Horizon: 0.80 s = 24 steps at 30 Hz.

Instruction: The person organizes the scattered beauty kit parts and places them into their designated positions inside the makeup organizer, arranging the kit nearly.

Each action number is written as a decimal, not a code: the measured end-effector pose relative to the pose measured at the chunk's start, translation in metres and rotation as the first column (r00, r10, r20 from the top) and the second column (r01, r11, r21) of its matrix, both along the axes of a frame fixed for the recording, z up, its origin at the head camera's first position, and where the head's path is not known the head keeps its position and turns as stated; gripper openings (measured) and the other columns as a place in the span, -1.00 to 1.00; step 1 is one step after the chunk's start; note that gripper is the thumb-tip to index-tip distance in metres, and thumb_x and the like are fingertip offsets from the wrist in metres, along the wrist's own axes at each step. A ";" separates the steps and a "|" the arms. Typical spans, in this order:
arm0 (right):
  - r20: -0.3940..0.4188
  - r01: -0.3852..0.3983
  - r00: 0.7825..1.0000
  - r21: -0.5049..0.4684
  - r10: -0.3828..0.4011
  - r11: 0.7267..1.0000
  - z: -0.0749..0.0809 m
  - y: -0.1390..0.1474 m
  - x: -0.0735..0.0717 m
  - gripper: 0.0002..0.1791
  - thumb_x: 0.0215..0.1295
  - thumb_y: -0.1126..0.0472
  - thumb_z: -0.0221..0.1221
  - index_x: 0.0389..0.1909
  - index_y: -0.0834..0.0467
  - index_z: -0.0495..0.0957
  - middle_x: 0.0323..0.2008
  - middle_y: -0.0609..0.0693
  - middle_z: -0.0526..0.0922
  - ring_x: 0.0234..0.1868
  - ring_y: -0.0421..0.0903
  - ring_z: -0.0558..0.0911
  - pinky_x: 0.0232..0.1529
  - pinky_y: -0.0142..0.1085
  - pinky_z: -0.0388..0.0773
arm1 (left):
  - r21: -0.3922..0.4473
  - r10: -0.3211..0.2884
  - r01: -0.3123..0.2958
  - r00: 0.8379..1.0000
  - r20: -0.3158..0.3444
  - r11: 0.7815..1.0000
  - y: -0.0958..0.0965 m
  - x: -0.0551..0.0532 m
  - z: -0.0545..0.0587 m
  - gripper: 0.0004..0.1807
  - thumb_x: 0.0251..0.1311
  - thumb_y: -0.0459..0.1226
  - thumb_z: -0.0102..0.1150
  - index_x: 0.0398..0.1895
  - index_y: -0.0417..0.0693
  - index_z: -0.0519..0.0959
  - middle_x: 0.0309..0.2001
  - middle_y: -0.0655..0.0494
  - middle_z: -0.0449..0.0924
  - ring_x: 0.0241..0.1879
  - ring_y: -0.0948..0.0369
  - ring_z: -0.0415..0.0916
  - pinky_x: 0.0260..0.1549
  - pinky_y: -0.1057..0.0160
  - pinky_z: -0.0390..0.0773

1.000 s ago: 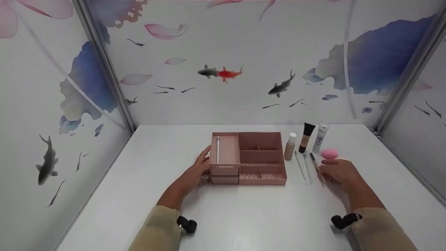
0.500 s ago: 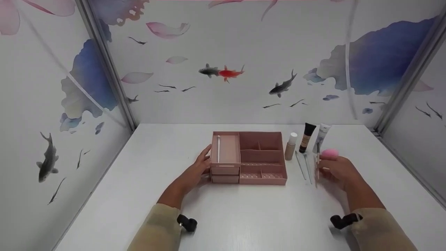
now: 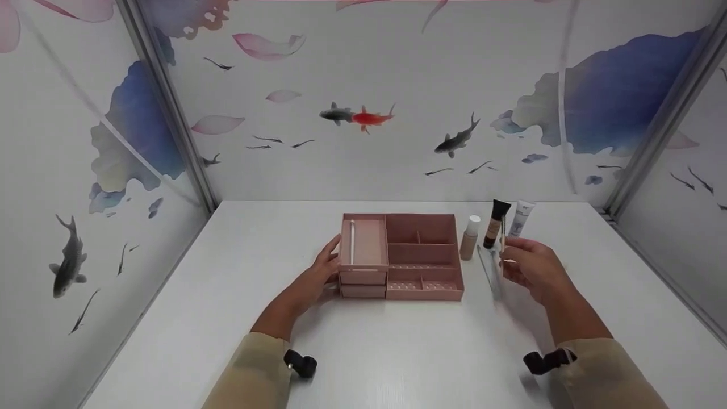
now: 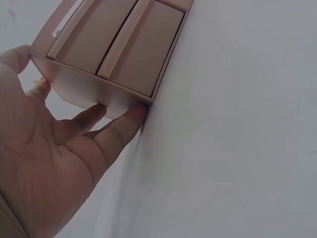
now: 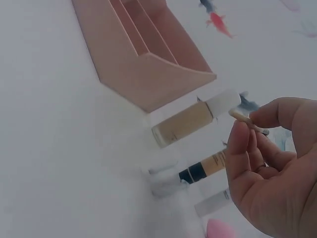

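A pink desk organizer (image 3: 423,296) stands on the white table, with two drawers at its left and divided compartments at its right. My left hand (image 3: 311,282) touches its left side with spread fingers; in the left wrist view, the fingertips (image 4: 136,113) press against the bottom of the side wall. Between thumb and fingers, my right hand (image 3: 537,271) pinches a slim makeup brush (image 3: 503,228), held nearly upright above the table. Its pale rounded end (image 5: 237,115) pokes out of the grip in the right wrist view. Thin silvery tools (image 3: 484,267) lie just left of this hand.
Right of the organizer stand a foundation bottle (image 3: 469,241) with a white cap, a black-and-tan tube (image 3: 495,224) and a white tube (image 3: 520,218). A pink sponge (image 5: 220,229) lies near the right hand. Printed walls (image 3: 318,176) enclose the table.
My right hand has taken the makeup brush off the table, turned it upright, and moved left and slightly away with it. The left hand stays at the organizer's side.
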State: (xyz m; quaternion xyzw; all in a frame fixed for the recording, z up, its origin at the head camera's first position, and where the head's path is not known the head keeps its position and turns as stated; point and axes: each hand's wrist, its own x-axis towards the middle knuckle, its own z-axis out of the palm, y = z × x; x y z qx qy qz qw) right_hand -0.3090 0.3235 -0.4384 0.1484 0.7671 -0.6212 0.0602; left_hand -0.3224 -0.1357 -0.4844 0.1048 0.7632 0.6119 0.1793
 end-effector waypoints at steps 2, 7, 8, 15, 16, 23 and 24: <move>-0.014 -0.002 1.000 -0.001 0.002 1.000 0.004 -0.009 0.001 -0.40 0.59 0.05 0.16 0.56 0.09 0.38 0.24 0.05 0.57 -0.03 -0.08 0.72 0.00 -0.37 0.75 | 0.005 -0.004 0.004 1.000 -0.004 1.000 0.000 0.000 0.002 -0.37 0.59 0.31 -0.18 0.61 1.00 -0.10 0.76 0.11 -0.08 0.70 -0.25 0.05 0.58 -0.38 0.19; -0.052 -0.038 0.998 -0.030 0.036 0.999 0.010 -0.030 0.006 -0.43 0.59 0.07 0.19 0.53 0.08 0.43 0.21 0.04 0.59 -0.05 -0.08 0.74 0.00 -0.35 0.76 | -0.010 -0.005 0.005 1.000 -0.020 1.000 -0.001 0.001 0.002 -0.35 0.59 0.31 -0.19 0.62 0.97 -0.12 0.76 0.08 -0.10 0.69 -0.26 0.05 0.58 -0.39 0.19; -0.058 -0.049 0.997 -0.037 0.046 0.998 0.011 -0.034 0.007 -0.43 0.58 0.07 0.20 0.53 0.08 0.43 0.23 0.06 0.59 -0.04 -0.08 0.74 0.01 -0.35 0.77 | -0.013 -0.004 0.004 1.000 -0.020 1.000 -0.001 0.002 0.002 -0.36 0.59 0.32 -0.19 0.62 0.98 -0.12 0.76 0.09 -0.09 0.70 -0.25 0.05 0.58 -0.39 0.18; -0.107 -0.143 0.986 -0.106 0.132 0.984 0.016 -0.061 0.015 -0.42 0.58 0.11 0.22 0.53 0.11 0.43 0.18 0.02 0.69 -0.02 -0.06 0.77 0.02 -0.30 0.77 | 0.010 -0.013 0.013 1.000 -0.013 1.000 -0.002 0.003 0.001 -0.36 0.59 0.31 -0.18 0.61 0.99 -0.12 0.77 0.08 -0.13 0.70 -0.25 0.04 0.58 -0.36 0.20; -0.114 -0.160 0.983 -0.123 0.146 0.979 0.017 -0.065 0.016 -0.41 0.57 0.12 0.23 0.54 0.12 0.42 0.15 -0.01 0.71 -0.02 -0.06 0.77 0.02 -0.29 0.78 | 0.019 -0.014 0.014 1.000 -0.009 1.000 -0.002 0.003 0.000 -0.34 0.59 0.30 -0.17 0.62 0.97 -0.13 0.77 0.07 -0.14 0.70 -0.25 0.04 0.58 -0.36 0.22; -0.166 -0.235 0.964 -0.170 0.208 0.957 0.021 -0.090 0.017 -0.39 0.55 0.14 0.27 0.56 0.09 0.41 0.18 0.01 0.66 0.09 -0.07 0.75 0.10 -0.27 0.75 | 0.043 -0.031 0.031 1.000 -0.007 0.999 -0.003 0.002 0.000 -0.31 0.60 0.29 -0.15 0.65 0.90 -0.15 0.77 0.05 -0.16 0.69 -0.25 0.07 0.57 -0.32 0.27; -0.172 -0.240 0.962 -0.171 0.211 0.956 0.022 -0.094 0.017 -0.40 0.56 0.14 0.26 0.55 0.08 0.43 0.19 0.02 0.66 0.10 -0.07 0.75 0.11 -0.26 0.75 | 0.042 -0.033 0.033 0.999 -0.009 0.999 -0.003 0.002 0.000 -0.32 0.61 0.28 -0.16 0.65 0.90 -0.15 0.77 0.05 -0.16 0.69 -0.25 0.07 0.57 -0.32 0.27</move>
